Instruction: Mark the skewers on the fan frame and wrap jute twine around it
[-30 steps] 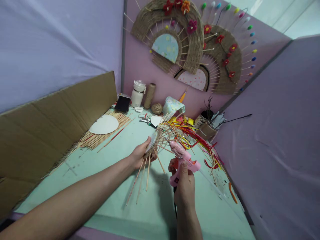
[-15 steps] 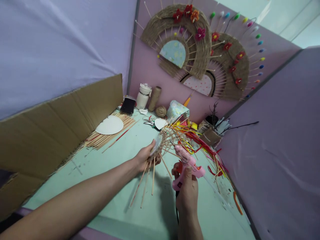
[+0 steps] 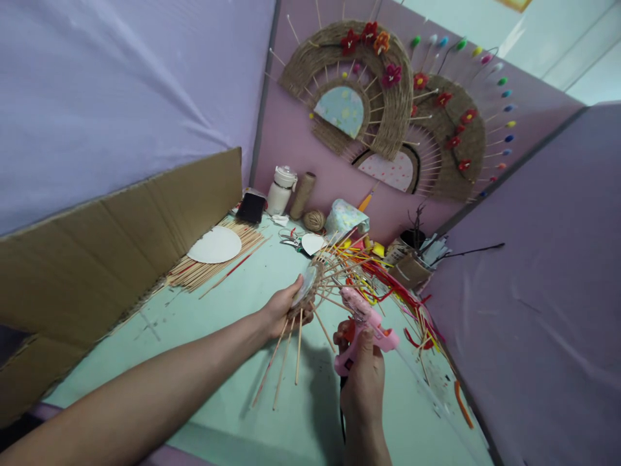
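Observation:
My left hand grips a small round disc by its edge, thumb on the pale face and fingers behind. Thin wooden sticks fan out all round the disc, and its rim looks wrapped in twine. In my right hand is a pink glue gun, fingers wrapped round its handle. The gun's nozzle points up and left at the sticks on the disc's right side; whether it touches one I cannot tell. A clear glue stick trails from the gun's back, and a dark cord hangs below.
A white oval card lies on many loose sticks by the cardboard wall. Behind stand a white bottle, a twine roll and a twine ball. Pruners and coloured pipe cleaners lie on the table.
The view has tilted up slightly, so the scene sits a little lower. Both hands keep their holds, with the disc and glue gun almost unmoved relative to each other.

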A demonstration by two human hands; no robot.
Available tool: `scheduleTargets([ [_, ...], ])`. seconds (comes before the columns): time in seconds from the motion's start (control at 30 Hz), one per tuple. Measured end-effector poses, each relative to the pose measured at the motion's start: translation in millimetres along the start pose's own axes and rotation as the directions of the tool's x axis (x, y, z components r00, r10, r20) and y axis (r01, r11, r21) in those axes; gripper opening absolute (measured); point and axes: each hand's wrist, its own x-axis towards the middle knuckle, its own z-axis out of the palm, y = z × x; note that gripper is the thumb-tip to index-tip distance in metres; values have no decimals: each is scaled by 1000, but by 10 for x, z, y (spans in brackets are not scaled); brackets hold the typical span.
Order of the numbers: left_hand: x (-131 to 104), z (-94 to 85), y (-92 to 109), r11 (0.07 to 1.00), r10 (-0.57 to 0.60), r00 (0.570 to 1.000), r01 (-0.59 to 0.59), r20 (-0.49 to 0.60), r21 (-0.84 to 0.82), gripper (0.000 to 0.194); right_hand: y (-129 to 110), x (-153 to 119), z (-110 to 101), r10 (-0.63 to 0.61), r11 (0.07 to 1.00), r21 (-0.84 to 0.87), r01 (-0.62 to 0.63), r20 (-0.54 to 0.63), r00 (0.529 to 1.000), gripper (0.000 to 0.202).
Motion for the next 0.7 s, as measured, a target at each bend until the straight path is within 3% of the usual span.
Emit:
scheduleTargets([
  [0.33, 6, -3, -3, 1000, -18, 999, 19, -44, 24, 41, 15, 1, 11, 23, 997, 78, -23, -1, 1000, 48],
  [0.7, 6, 7, -8, 1000, -20, 999, 21, -40, 21, 39, 5, -6, 20, 18, 999, 51, -18, -6, 1000, 48],
])
